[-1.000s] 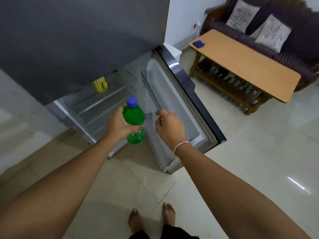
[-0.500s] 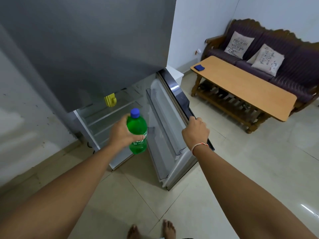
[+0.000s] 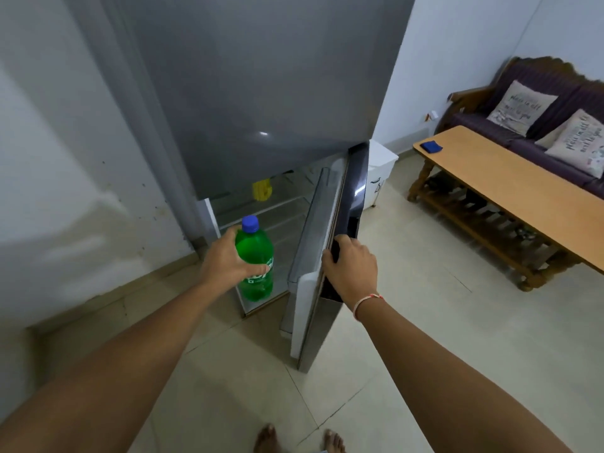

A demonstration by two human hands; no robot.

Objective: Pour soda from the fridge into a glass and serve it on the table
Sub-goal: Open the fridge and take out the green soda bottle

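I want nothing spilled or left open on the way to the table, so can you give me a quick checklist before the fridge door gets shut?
1. Bottle held securely: ok. The left hand wraps the green soda bottle, which is upright.
2. Cap on: ok. The blue cap sits on the neck.
3. Bottle clear of the door's path: cannot tell. It is in front of the open compartment.
4. Grip on the door: ok. The right hand holds the edge of the lower fridge door, which is partly open.
5. Landing spot: ok. The wooden table has bare top.
6. Glass ready: cannot tell, none is visible.
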